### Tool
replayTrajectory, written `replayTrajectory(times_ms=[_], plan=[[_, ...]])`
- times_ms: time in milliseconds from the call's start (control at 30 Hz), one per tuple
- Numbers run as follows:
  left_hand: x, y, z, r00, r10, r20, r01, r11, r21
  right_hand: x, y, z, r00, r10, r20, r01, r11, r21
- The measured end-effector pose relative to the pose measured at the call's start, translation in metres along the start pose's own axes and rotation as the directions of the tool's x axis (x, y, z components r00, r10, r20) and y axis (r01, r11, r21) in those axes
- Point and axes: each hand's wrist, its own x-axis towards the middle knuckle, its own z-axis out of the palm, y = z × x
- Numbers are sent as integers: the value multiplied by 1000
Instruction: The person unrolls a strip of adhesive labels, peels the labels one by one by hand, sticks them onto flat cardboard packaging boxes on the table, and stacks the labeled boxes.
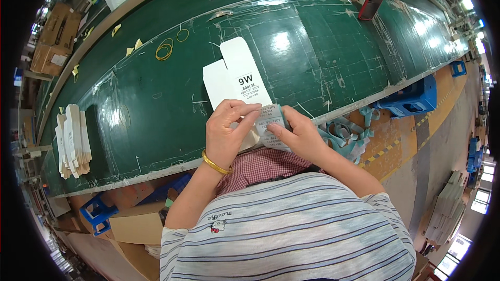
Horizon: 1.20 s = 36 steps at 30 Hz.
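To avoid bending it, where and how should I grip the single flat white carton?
Probably pinch the carton by its left edge, coming from the left: it lies flat, that edge uncovered, while the left hand partly hides its near end.

Bright, even indoor light fills the middle, leaving the label roll fairly crisp. A lamp at upper right and windows at lower right burn white. The glossy green counter throws back hard glare patches; its edges bow, and the fisheye rim falls to black.
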Motion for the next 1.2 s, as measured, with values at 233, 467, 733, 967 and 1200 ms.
replayTrajectory(times_ms=[233,467,733,967,1200], plan=[[7,-10,-8,978,-209,-15,206,971,-121,16,4,-2,930,253,267,-302,940,159],[11,-34,-20,982,108,-158,-84,985,148,35,-7,0,865,403,298,-489,808,329],[11,-47,-19,933,355,-60,-319,892,321,49,4,3,787,498,364,-609,723,327],[12,-43,-18,912,403,82,-398,812,426,53,0,3,765,543,346,-640,698,321],[13,-43,-16,916,394,78,-388,814,432,52,4,6,766,560,317,-641,702,309]])
